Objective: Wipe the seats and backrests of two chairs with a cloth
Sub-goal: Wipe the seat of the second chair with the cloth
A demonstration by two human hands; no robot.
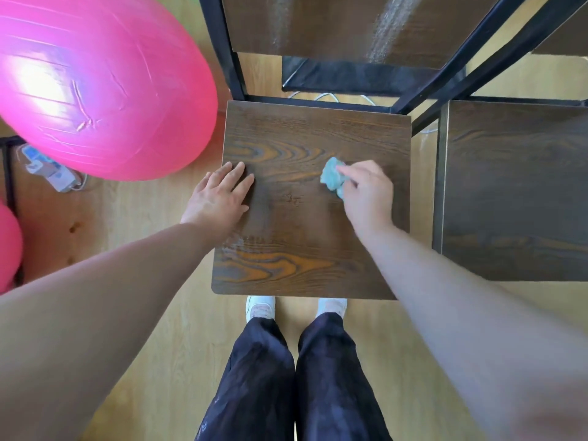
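On the seat (311,218), right fingers (348,171) pinch the cloth (331,176).

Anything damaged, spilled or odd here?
Minor only. The seat has a pale scuffed patch near its left edge, close to the left hand; wear or residue, cannot tell. The backrest shows whitish streaks. Nothing spilled or askew.

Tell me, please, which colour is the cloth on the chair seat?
The cloth is light blue-green, a pale teal. The head view, the only one, shows it under the right hand.
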